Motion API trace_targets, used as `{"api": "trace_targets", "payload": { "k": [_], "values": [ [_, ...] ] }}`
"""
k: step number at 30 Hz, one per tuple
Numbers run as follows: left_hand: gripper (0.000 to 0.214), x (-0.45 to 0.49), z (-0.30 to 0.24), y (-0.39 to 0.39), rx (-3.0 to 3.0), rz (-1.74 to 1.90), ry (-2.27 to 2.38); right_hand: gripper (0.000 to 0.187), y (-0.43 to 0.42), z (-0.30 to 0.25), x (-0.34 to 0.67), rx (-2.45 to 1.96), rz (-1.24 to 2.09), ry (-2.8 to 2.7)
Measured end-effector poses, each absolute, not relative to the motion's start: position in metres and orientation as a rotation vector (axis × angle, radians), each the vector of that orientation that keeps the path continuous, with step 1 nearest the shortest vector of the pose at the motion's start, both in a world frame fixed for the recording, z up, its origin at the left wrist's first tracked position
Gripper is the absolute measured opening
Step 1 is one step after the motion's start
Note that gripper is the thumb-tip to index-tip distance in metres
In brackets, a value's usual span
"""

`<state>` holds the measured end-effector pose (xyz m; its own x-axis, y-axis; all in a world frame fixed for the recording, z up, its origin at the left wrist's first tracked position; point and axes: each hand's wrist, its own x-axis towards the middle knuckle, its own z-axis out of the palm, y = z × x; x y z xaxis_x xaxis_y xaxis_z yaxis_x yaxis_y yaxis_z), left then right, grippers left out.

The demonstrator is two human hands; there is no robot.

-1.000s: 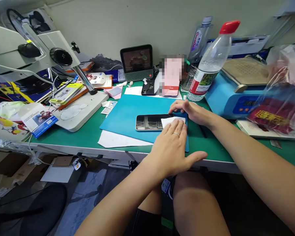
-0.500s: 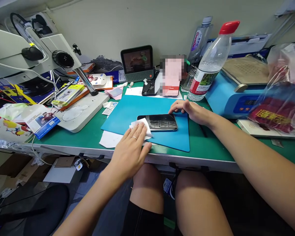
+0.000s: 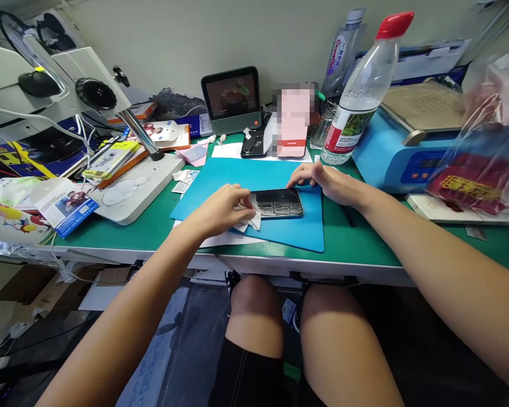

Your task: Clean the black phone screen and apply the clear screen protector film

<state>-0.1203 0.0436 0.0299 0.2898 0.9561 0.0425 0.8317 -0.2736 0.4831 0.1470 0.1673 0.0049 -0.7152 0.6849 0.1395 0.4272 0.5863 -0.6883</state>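
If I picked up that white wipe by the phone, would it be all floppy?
Probably floppy: the white wipe looks creased and bunched at the left hand. It should be light, since it looks like a thin sheet. Pushed, it might slide easily over the phone, whose dark face looks shiny.

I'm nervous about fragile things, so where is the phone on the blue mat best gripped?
The phone lies flat on the blue mat, its left end hidden by the left hand and white tissue, so probably pinch both long edges near the right end, coming from the right.
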Motion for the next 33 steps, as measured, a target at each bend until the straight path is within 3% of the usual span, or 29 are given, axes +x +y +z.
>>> {"api": "trace_targets", "payload": {
  "k": [13,33],
  "values": [
    [0.022,-0.143,0.041,0.053,2.126,0.249,1.493,0.117,0.169,0.003,0.147,-0.885,0.905,-2.446],
    [0.019,-0.136,0.042,0.073,2.280,0.144,1.374,0.118,0.168,0.002,0.148,-0.877,0.925,-2.442]
  ]
}}
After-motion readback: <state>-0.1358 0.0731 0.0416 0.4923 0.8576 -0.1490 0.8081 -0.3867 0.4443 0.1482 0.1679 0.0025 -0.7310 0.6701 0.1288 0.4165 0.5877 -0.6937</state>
